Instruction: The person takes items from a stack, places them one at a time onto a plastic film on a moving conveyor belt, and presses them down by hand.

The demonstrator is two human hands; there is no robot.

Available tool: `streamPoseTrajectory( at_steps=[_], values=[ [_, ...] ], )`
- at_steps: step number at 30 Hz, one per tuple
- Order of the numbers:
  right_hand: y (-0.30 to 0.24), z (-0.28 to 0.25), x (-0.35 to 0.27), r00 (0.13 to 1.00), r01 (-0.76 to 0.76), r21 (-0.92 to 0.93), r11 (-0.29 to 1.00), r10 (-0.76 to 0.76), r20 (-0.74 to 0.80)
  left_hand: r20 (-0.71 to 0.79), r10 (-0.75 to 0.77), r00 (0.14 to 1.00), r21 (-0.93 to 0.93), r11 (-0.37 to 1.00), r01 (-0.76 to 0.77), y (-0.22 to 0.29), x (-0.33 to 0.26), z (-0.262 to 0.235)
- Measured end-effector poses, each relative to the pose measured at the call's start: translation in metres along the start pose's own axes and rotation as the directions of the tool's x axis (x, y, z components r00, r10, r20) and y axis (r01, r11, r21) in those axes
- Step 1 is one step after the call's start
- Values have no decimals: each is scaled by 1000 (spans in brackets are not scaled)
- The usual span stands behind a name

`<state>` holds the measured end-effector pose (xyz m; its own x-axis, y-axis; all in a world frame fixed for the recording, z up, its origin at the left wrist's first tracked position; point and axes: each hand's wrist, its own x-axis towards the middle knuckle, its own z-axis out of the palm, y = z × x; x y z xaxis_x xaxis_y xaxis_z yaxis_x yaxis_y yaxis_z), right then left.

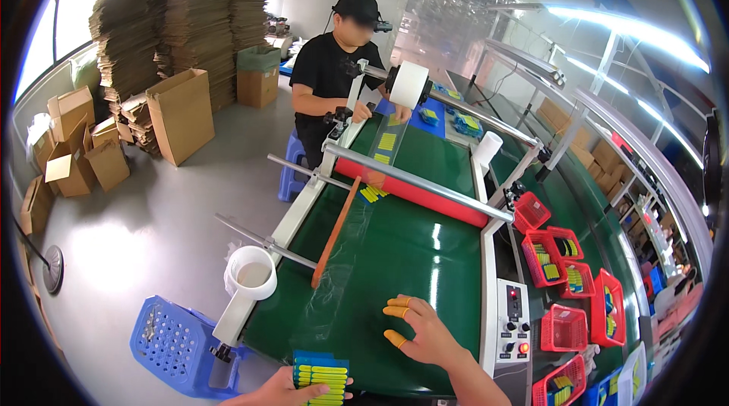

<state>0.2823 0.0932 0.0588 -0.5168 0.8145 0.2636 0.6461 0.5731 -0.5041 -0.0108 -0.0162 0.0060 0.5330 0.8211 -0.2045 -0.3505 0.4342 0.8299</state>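
My left hand, low in the picture, grips a stack of yellow-green and blue strips at the near end of the machine, thumb laid across the top. What exactly the strips are, I cannot make out. My right hand is over the green conveyor belt, holding nothing, with fingers apart; yellow finger cots cover several fingertips. Beyond, a strip of clear plastic film runs along the belt beside a long orange-brown bar. A small group of similar strips lies near the red roller.
Metal rods cross the machine frame, one bearing a white roll. Its control box stands right of the belt, beside several red baskets. A blue plastic stool is at left. Across the machine, a co-worker sits handling something.
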Motion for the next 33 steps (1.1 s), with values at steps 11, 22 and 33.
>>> streamPoseTrajectory(
  at_steps=[11,22,33],
  values=[
    [-2,4,-24,1000,-25,-19,999,26,11,-86,-95,992,-53,994,91,-14,4,0],
    [-54,28,-19,998,-27,132,991,19,59,22,-89,996,-179,979,92,7,12,-5],
    [-57,39,2,995,13,289,957,-42,93,-186,44,981,-56,997,-56,-8,30,-19]
  ],
)
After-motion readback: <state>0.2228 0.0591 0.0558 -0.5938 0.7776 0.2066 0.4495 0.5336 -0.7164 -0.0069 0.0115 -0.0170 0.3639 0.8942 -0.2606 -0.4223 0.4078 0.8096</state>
